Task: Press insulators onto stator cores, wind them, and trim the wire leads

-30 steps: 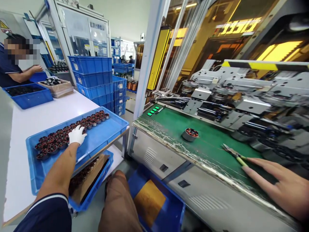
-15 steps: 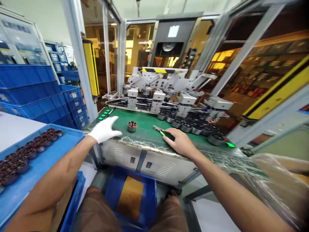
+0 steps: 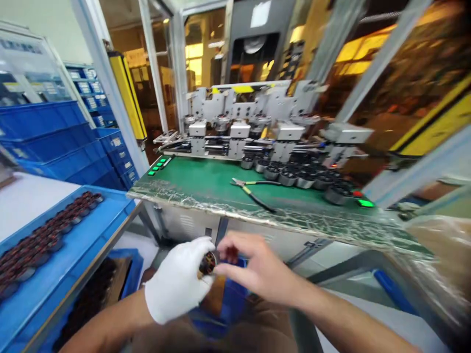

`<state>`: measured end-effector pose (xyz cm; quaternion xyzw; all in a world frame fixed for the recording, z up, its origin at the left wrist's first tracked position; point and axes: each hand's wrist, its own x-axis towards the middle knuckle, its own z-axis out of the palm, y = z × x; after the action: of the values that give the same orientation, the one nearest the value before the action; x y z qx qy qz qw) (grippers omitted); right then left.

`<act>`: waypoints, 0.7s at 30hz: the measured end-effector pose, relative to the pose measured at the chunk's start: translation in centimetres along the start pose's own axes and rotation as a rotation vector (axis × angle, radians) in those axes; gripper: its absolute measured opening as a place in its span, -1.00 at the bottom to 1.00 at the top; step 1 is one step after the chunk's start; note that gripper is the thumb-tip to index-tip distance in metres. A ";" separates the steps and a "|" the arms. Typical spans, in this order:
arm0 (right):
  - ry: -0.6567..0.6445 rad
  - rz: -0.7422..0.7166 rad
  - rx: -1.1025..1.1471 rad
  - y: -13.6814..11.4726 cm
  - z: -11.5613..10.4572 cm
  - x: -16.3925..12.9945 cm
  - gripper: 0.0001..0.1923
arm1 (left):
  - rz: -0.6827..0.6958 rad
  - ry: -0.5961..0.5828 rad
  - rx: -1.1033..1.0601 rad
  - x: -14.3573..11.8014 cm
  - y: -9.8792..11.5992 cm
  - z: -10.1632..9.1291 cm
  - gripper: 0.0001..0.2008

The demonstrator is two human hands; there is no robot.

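White-gloved left hand grips wound core — right hand touching.

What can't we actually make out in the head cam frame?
- Wound part in the gloved left hand: mostly covered by the glove and the bare right hand; grip details hidden.
- Right fingertips: motion-blurred; contact with the part unclear.
- Cutters on the green table: too small to tell the type.
- Blue tray: cut off at the left edge.

A white glove on the left hand, blue tray, green table top, yellow-handled pliers
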<state>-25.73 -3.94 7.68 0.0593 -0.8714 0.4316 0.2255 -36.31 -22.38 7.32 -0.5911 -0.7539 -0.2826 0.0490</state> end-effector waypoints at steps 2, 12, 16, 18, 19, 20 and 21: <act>-0.112 -0.044 0.013 -1.8 1.6 -1.5 -0.87 | 0.022 -0.034 -0.021 -2.1 1.1 0.4 -0.66; -0.047 -0.588 -0.504 0.6 2.5 -7.5 -0.57 | 0.101 -0.105 -0.569 -5.4 0.3 0.7 -0.46; -0.085 -0.525 -0.504 2.3 1.1 -8.8 -0.60 | 0.094 -0.091 -0.778 -5.7 0.0 0.0 -0.51; -0.095 -0.464 -0.546 2.3 0.3 -7.9 -0.66 | 0.021 -0.036 -0.767 -5.8 -0.3 -0.7 -0.55; -0.071 -0.435 -0.578 1.9 0.1 -7.3 -0.70 | -0.034 0.029 -0.734 -5.7 -0.6 -1.0 -0.55; -0.031 -0.403 -0.599 1.3 0.0 -6.6 -0.75 | -0.094 0.114 -0.685 -5.7 -0.8 -1.1 -0.56; 0.008 -0.368 -0.591 0.5 0.2 -5.9 -0.78 | -0.153 0.205 -0.623 -5.5 -1.0 -1.1 -0.55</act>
<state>-20.66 -4.34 4.61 0.1460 -0.9324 0.1131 0.3107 -35.93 -27.82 5.62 -0.4879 -0.6645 -0.5604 -0.0797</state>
